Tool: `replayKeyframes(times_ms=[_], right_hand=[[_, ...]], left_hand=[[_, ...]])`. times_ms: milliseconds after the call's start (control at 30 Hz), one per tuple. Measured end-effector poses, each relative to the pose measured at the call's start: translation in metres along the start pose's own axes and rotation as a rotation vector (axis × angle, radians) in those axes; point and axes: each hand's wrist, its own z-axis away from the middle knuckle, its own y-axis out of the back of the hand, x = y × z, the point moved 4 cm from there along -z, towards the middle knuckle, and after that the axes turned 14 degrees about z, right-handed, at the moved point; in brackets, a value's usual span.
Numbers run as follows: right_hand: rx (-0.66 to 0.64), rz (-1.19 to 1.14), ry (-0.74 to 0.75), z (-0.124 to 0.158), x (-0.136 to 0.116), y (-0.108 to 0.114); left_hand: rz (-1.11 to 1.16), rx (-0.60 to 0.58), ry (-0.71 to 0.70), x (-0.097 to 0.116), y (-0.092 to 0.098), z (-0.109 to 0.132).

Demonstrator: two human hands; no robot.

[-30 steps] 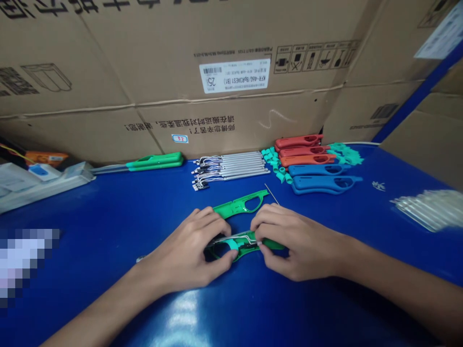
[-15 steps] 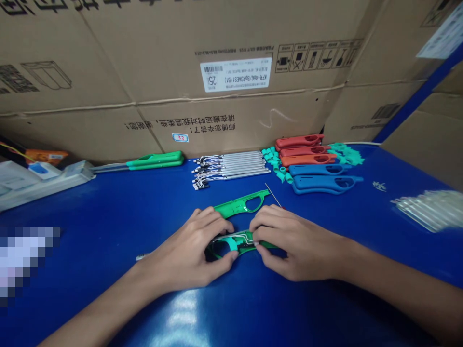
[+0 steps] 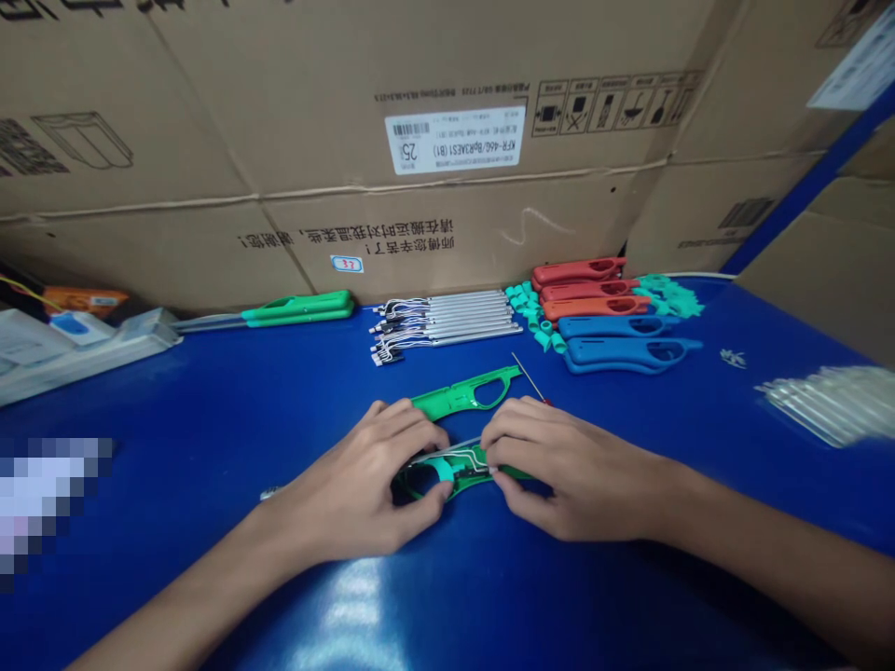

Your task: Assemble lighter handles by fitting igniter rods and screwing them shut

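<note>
On the blue table [image 3: 447, 596], the right hand [image 3: 559, 466] has edged nearer the left hand [image 3: 378, 477], both pinching one shell [image 3: 467, 485], suggesting finer wire [image 3: 473, 454] work.

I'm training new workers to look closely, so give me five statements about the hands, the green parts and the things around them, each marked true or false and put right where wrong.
1. The left hand and the right hand are both at the near green shell. True.
2. The blue casings lie left of the silver rods. False: they lie to the right of them.
3. The other green shell lies on the table, beyond the near one. True.
4. The large white label on the cardboard reads right way up. False: its print is upside down.
5. A teal piece shows between the two hands. True.
</note>
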Motion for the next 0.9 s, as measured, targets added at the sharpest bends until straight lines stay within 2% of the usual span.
replayKeyframes(times_ms=[333, 600, 900], right_hand=[[-0.003, 0.074, 0.01, -0.0002, -0.0009, 0.0005], [-0.03, 0.183, 0.041, 0.0002, -0.0064, -0.0015], [-0.049, 0.18, 0.034, 0.0, -0.0055, -0.002]], left_hand=[[-0.057, 0.013, -0.072, 0.0034, 0.0034, 0.0021], [-0.086, 0.066, -0.168, 0.0062, 0.0043, 0.0013], [-0.092, 0.045, -0.144, 0.0057, 0.0036, 0.0028]])
